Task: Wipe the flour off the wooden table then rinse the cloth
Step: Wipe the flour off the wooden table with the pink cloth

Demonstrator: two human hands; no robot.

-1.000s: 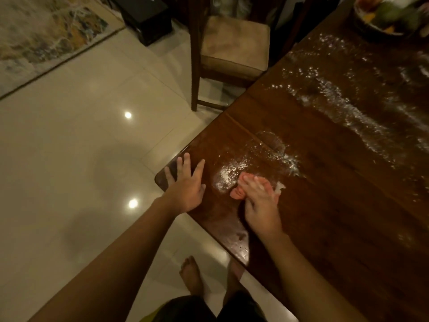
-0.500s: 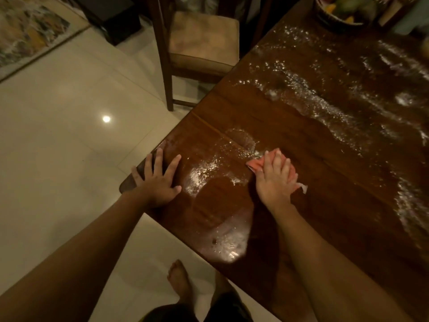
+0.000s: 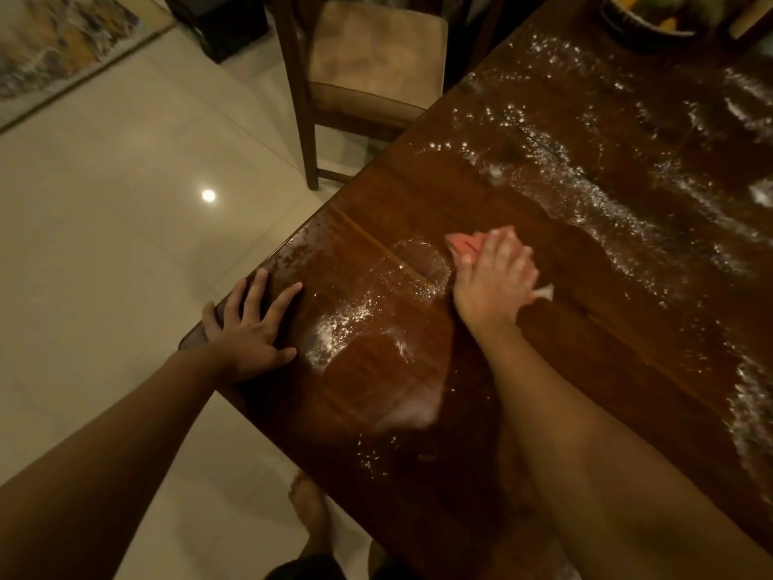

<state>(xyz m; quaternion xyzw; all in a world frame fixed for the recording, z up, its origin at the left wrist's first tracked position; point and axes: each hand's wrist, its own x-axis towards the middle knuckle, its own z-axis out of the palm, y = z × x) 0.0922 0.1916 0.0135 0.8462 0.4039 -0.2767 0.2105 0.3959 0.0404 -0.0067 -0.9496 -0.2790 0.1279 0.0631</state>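
right grip (image 3: 493,280) flat, pressing cloth (image 3: 462,246) beneath | left grip (image 3: 251,326) spread on table (image 3: 564,362)

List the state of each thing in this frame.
left hand: flat on the table corner, fingers spread.
right hand: pressing the cloth on the table.
cloth: bunched under the right hand.
table: streaked with flour, mostly beyond the cloth.
chair: upright beside the table.

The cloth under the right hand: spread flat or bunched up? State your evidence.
Bunched: only crumpled folds of the pink cloth poke out from under the right hand pressing it.
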